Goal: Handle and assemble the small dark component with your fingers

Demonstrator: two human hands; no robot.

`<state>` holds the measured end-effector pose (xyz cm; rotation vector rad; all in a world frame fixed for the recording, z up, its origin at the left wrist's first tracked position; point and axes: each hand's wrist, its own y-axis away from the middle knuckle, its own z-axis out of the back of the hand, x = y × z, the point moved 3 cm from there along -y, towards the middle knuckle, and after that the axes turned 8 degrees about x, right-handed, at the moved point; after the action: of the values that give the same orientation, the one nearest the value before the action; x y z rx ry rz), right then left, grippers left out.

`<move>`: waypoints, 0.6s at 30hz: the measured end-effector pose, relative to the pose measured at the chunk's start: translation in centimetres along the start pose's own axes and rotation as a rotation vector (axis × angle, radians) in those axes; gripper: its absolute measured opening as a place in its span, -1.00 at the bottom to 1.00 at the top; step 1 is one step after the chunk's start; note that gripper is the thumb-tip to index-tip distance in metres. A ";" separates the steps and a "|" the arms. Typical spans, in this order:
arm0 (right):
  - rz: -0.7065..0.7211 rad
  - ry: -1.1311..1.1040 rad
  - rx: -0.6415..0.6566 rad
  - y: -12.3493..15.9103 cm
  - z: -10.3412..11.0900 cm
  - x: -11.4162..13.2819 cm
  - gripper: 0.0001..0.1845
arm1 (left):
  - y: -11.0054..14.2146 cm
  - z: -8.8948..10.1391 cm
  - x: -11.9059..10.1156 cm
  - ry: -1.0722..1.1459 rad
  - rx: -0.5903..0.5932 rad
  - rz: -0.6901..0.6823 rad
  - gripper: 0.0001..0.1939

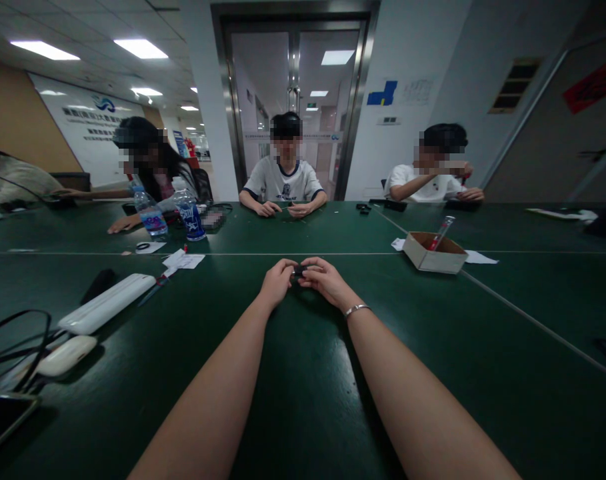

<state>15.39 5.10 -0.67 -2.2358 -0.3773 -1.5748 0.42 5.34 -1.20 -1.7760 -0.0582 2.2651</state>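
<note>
- The piece point(299, 272), small and dark with a bright glint, sits between my two sets of fingertips, low over the table point(303, 373). I can't tell whether it touches the top.
- My left hand point(277, 283) has thumb and fingers drawn nearly together, pinching the near-left end of the piece.
- My right hand point(327, 281) meets it from the other side, fingers curled and only slightly parted, with hold of the right end.
- The fingertips hide much of it, so I can't make out whether it is one part or two.
- I'd let the left pinch act as the anchor and leave small turns to the right fingers; if both move together, I judge alignment gets lost.
- Light pressure suits it best, I think: something this small could squirt out of a hard squeeze.
- I'd rest the edges of both hands on the table for steadiness, and tilt the piece until its working side shows past the fingers.
- The band point(357, 309) on the right wrist lies clear of the fingers.
- The box point(435, 261) stands well apart to the right, and the paper point(185, 261) to the left, leaving elbow room.
</note>
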 end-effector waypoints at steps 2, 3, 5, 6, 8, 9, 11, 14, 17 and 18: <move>-0.002 0.002 0.002 0.0 0.0 0.0 -0.72 | 0.1 0.0 -0.1 0.013 0.007 0.011 -0.74; -0.004 0.002 0.002 0.0 0.0 0.0 -0.72 | 0.1 0.0 -0.2 0.020 0.009 0.009 -0.73; -0.006 -0.001 -0.002 0.0 -0.1 0.0 -0.72 | 0.2 0.0 -0.4 0.025 0.009 0.010 -0.72; -0.006 -0.004 -0.005 0.0 0.0 0.1 -0.72 | 0.2 0.0 -0.5 0.020 0.009 0.013 -0.74; -0.007 -0.008 -0.008 0.0 0.0 0.1 -0.72 | 0.3 0.0 -0.7 0.013 0.010 0.022 -0.75; -0.008 -0.007 -0.007 0.0 -0.1 0.1 -0.71 | 0.3 0.0 -0.7 0.014 0.012 0.022 -0.75; -0.008 -0.004 -0.007 0.0 -0.1 0.0 -0.71 | 0.3 -0.1 -0.7 0.026 0.017 0.021 -0.73; -0.003 -0.003 -0.013 0.0 -0.1 0.0 -0.72 | 0.4 -0.1 -0.6 0.024 0.020 0.034 -0.72; -0.003 -0.004 -0.002 0.0 0.0 0.0 -0.72 | 0.4 -0.1 -0.6 0.003 0.024 0.017 -0.72; -0.002 -0.003 0.001 0.0 0.0 0.0 -0.71 | 0.4 -0.1 -0.7 0.001 0.025 0.005 -0.72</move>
<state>15.37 5.09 -0.62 -2.2377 -0.3816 -1.5717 0.62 4.77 -0.69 -1.7669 -0.0246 2.2578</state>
